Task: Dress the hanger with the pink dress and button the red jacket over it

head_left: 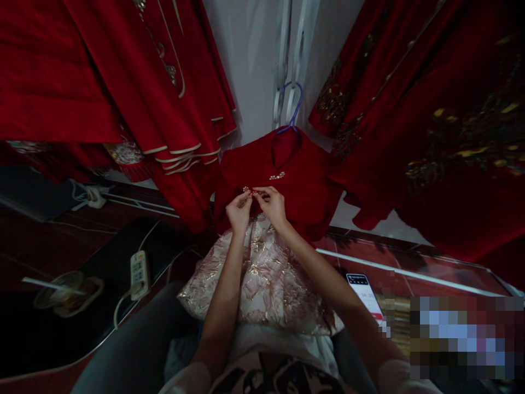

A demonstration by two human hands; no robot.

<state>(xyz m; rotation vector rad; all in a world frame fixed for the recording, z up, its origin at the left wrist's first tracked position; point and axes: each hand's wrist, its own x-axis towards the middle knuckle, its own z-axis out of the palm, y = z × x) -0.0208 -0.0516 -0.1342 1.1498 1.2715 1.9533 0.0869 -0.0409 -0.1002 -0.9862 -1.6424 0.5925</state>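
A red garment (303,189) with a stand-up collar hangs on a blue hanger (294,117) in front of me. Below its collar sits a pearly beaded ornament (277,175). Lower on the front, my left hand (239,209) and my right hand (272,205) meet, their fingertips pinched together on a small red and pearly beaded ornament (248,190). The fingers partly cover it, so its exact form is hidden. Under my forearms, a pale pink and gold brocade skirt (266,268) spreads over my lap.
Red garments (164,98) hang at the left, and red embroidered ones (463,142) at the right. A black table (94,328) at the left bears a power strip (138,273) and a clear plastic container (69,293). A lit phone (366,295) lies right of my lap.
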